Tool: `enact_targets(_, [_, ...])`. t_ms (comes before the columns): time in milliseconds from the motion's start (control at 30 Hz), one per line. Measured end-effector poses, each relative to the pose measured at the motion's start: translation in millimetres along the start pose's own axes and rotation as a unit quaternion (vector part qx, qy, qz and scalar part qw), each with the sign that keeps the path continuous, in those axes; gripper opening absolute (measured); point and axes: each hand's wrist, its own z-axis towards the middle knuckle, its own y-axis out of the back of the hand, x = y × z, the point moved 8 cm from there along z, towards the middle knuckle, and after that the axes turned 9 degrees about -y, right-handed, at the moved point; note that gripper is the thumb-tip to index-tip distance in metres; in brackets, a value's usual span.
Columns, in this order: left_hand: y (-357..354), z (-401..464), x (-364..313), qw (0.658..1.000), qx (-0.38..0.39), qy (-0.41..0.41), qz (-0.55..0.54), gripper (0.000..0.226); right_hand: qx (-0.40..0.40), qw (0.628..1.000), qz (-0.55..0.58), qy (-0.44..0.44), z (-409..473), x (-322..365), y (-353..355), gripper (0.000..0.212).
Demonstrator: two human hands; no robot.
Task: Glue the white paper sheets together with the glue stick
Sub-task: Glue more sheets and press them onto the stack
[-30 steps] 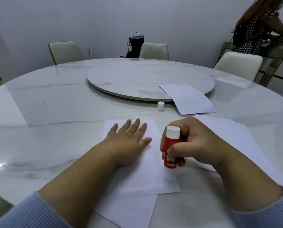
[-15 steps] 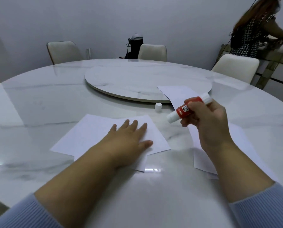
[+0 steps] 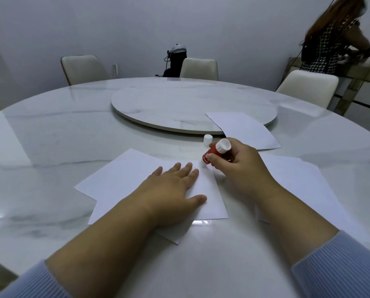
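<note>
Glue stick (image 3: 216,154) in right hand (image 3: 242,168), tip on paper sheets (image 3: 128,177).

Round marble table (image 3: 50,136) with turntable (image 3: 179,104), white paper sheets (image 3: 123,179), small white cap (image 3: 207,139).

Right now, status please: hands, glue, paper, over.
Left hand flat on top sheet, pinning it. Right hand grips glue stick, tip down at the sheet's far corner. Cap stands just beyond. Nothing in the way.

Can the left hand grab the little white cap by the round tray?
Probably yes. The left hand lies flat on the paper, and bare table separates it from the cap; only the right hand crowds nearby.
</note>
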Motion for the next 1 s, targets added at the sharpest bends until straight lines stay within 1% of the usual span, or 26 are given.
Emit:
enact_targets(133, [-1.0,0.5,-0.2,1.0,0.015,0.006,-0.005,0.067,-0.006,1.0,-0.023,0.018,-4.6,8.6,5.0,0.005])
enact_targets(200, [-1.3,0.3,-0.1,1.0,0.016,0.007,-0.008,0.068,0.007,0.999,-0.033,0.032,-10.5,13.6,6.3,0.018])
enact_targets(267, [-1.6,0.7,-0.3,1.0,0.014,0.005,-0.006,0.068,0.044,0.998,-0.028,0.04,-16.2,17.1,3.7,0.035])
enact_targets(300, [-1.8,0.7,-0.2,1.0,0.012,0.004,-0.007,0.068,0.071,0.997,-0.024,0.036,-18.3,17.0,0.7,0.038])
enact_targets(367, [-1.9,0.7,-0.5,1.0,0.006,-0.001,-0.008,0.068,0.141,0.99,-0.001,0.009,-21.1,12.4,-6.4,0.034])
enact_targets(400, [-1.9,1.1,-0.1,1.0,0.003,-0.004,-0.006,0.068,0.173,0.985,0.025,-0.008,-22.2,10.4,-8.9,0.03])
enact_targets(433, [-2.1,1.6,0.4,1.0,0.002,-0.009,-0.004,0.068,0.186,0.98,0.063,-0.016,-21.6,9.7,-9.3,0.022])
enact_targets(467, [-1.6,2.4,0.8,1.0,0.005,-0.017,-0.005,0.067,0.179,0.976,0.124,-0.02,-18.9,11.3,-6.0,0.013])
enact_targets(500, [-1.2,2.9,0.9,0.999,0.015,-0.033,-0.011,0.066,0.147,0.97,0.195,-0.024,-13.9,10.2,2.0,0.011])
enact_targets(533, [-0.7,2.1,-0.6,0.997,0.031,-0.058,-0.028,0.064,0.097,0.959,0.264,-0.032,-9.1,7.6,13.0,0.013])
enact_targets(567, [0.8,0.3,-4.0,0.993,0.048,-0.09,-0.062,0.06,0.032,0.953,0.3,-0.035,-5.2,3.3,25.5,0.012])
enact_targets(600, [4.1,-2.4,-7.9,0.986,0.055,-0.118,-0.105,0.057,-0.031,0.951,0.306,-0.035,-3.3,-1.0,36.5,0.011])
enact_targets(633, [10.7,-4.2,-10.6,0.981,0.035,-0.134,-0.138,0.055,-0.081,0.955,0.285,-0.033,-3.3,-3.7,44.7,0.01])
enact_targets(667, [19.3,-4.8,-9.9,0.98,-0.011,-0.131,-0.148,0.052,-0.115,0.958,0.26,-0.03,-3.7,-5.7,49.6,0.01])
enact_targets(700, [27.6,-5.2,-6.5,0.983,-0.074,-0.106,-0.131,0.05,-0.135,0.961,0.239,-0.023,-4.1,-6.0,51.4,0.01])
enact_targets(733, [32.4,-5.7,-1.6,0.986,-0.125,-0.064,-0.094,0.049,-0.143,0.964,0.222,-0.015,-5.0,-4.4,50.6,0.007])
enact_targets(767, [31.8,-5.3,3.5,0.988,-0.146,-0.018,-0.054,0.051,-0.141,0.969,0.204,-0.002,-6.0,-2.1,47.3,0.005])
enact_targets(800, [25.8,-2.8,7.9,0.991,-0.133,0.023,-0.021,0.057,-0.131,0.973,0.19,0.011,-6.6,1.0,42.4,0.006])
enact_targets(833, [16.6,-0.2,12.0,0.994,-0.099,0.053,0.003,0.065,-0.117,0.977,0.18,0.022,-6.5,2.7,37.0,0.007])
enact_targets(867, [8.5,1.7,14.9,0.996,-0.06,0.066,0.015,0.071,-0.099,0.981,0.166,0.031,-5.7,3.8,31.2,0.008])
enact_targets(900, [3.5,2.7,15.5,0.998,-0.028,0.058,0.016,0.075,-0.08,0.985,0.147,0.037,-4.6,4.5,24.8,0.009])
enact_targets(1000, [-0.8,-0.6,5.2,0.999,0.033,-0.029,-0.02,0.076,-0.017,0.992,0.12,0.037,-3.4,5.1,6.3,0.016])
